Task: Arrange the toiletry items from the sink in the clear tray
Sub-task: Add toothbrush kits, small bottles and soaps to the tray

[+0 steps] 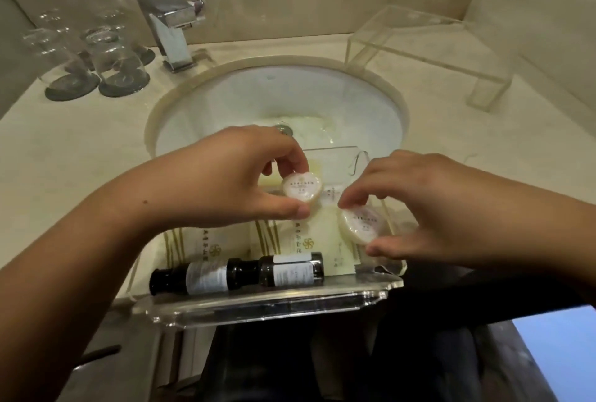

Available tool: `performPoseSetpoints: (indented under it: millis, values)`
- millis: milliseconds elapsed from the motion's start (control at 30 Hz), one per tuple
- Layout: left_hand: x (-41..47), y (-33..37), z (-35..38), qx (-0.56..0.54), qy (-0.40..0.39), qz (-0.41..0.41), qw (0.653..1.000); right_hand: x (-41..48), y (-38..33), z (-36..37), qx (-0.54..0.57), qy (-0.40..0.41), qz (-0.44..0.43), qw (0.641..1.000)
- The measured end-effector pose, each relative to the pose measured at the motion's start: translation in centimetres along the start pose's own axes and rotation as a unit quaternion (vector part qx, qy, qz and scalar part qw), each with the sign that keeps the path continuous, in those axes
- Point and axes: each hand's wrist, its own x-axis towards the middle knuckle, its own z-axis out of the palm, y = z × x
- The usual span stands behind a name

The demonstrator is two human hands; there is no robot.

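Fingers (pixel 295 156) of your left hand (pixel 232 175) are curled and pinch a round wrapped soap (pixel 302 189): thumb under its lower edge, fingertips over its top edge. Its flat printed face is turned up toward you, nearly upright. It's a disc, so no long axis. It's held above the middle of the clear tray (pixel 264 306), clear of the things below.

Your right hand (pixel 432 204) grips a second round soap (pixel 358 224) the same way, forefinger on the upper left edge and thumb at the lower right. This one is tilted, printed face up and leaning left, low over the tray's right side. I can't tell if it touches the floor of the tray. The two soaps are near each other, not touching.

The tray sits at the near edge of the table (pixel 80 150), in front of the sink (pixel 225 101), with its far wall showing against the basin. Two dark bottles (pixel 206 275) lie on their sides along its near wall, end to end, long axes running left-right. The left bottle's cap points left; the right bottle's cap direction is unclear. Behind them lie flat cream packets (pixel 303 235) with gold stripes, their print running toward and away from you.

Faucet (pixel 171 24), upturned glasses (pixel 109 56) on dark coasters and a clear stand (pixel 419 43) are at the back of the table.
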Motion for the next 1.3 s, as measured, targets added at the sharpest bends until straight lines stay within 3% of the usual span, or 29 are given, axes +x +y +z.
performPoseSetpoints:
  millis: [233, 867, 1300]
  values:
    - [1.3, 1.2, 1.9, 0.063, -0.023, 0.012, 0.998, -0.6, -0.6, 0.9, -0.023, -0.009, -0.008, 1.0]
    - [2.8, 2.6, 2.5, 0.066, -0.056, 0.06, 0.994, -1.8, -3.5, 2.2, -0.023, 0.061, 0.15, 0.986]
    - [3.4, 2.5, 2.7, 0.074, -0.055, 0.082, 0.992, -1.7, -2.5, 2.3, -0.006, 0.067, 0.13, 0.989]
